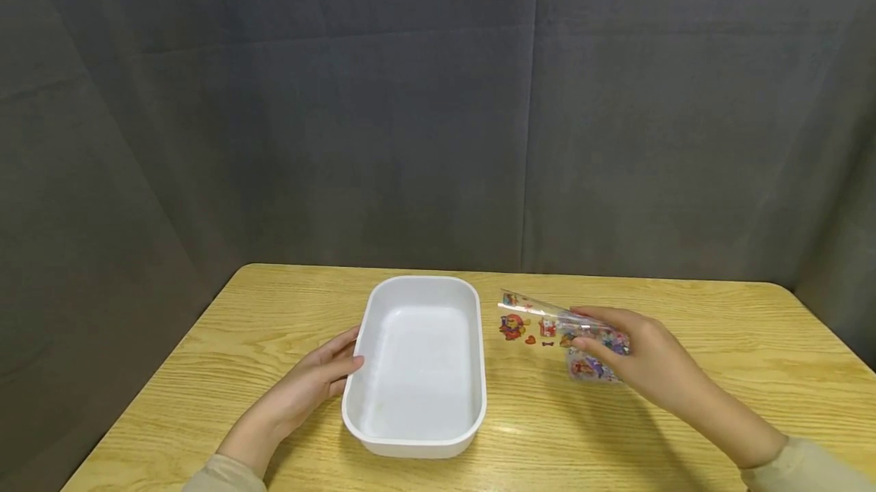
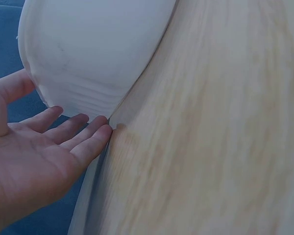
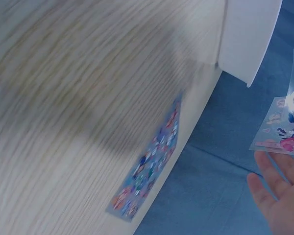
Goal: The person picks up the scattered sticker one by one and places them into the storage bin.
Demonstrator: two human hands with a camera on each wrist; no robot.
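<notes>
A deep white plastic tub [image 1: 417, 442] with rounded corners stands on the table, nothing inside it. My left hand [image 1: 311, 385] holds its left side, thumb over the rim and fingers along the outer wall; the left wrist view shows those fingers [image 2: 90, 134] at the wall. To the right of the tub, my right hand [image 1: 646, 355] pinches clear sticker sheets [image 1: 523, 325] with colourful cartoon prints, raised above the table and curling at the top edge. Below them another sticker sheet [image 3: 149, 166] lies flat on the wood, partly covered by the hand in the head view.
The light wood table [image 1: 205, 408] has rounded far corners. Dark grey cloth [image 1: 424, 112] hangs behind it and at both sides. In the right wrist view the tub's end wall [image 3: 245, 39] stands beyond the flat sheet.
</notes>
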